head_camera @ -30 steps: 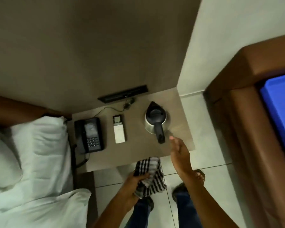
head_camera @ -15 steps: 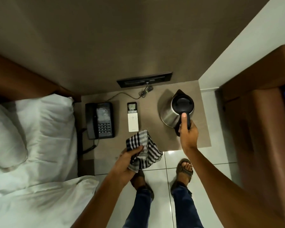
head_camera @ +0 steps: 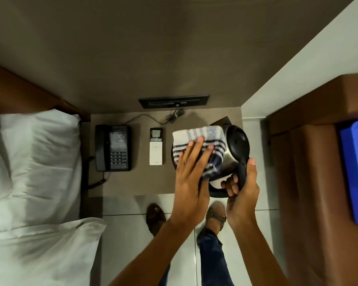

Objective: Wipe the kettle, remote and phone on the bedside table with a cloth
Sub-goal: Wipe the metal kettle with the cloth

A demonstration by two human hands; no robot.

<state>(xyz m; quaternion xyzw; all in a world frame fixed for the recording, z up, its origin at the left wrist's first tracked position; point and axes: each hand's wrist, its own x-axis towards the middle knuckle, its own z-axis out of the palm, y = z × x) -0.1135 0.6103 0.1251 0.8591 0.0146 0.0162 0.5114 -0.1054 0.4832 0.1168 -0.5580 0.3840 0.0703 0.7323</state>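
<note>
Kettle wiped at table's right end

Kettle point(head_camera: 234, 153) is tilted, handle gripped by right hand point(head_camera: 241, 193). Striped cloth point(head_camera: 198, 145) is pressed on its steel side by flat, spread left hand point(head_camera: 191, 178). Remote point(head_camera: 155, 148) and phone point(head_camera: 112, 148) lie on bedside table point(head_camera: 141, 182); writing unreadable.

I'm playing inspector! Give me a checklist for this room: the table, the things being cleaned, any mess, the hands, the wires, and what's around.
Surface: bedside table, brown, against the wall.
Job's things: kettle tipped on its side, striped cloth spread over its metal body; remote and phone lying flat, apart from each other.
Clutter: nothing seen.
Hands: left hand flat, pressing the cloth onto the kettle; right hand gripping the kettle's black handle.
Cables: thin cord from the phone toward the wall panel, with a small coil below the panel; handset cord hanging off the table's left edge.
Surroundings: bed with white pillow on the left, brown furniture on the right, tiled floor.
</note>
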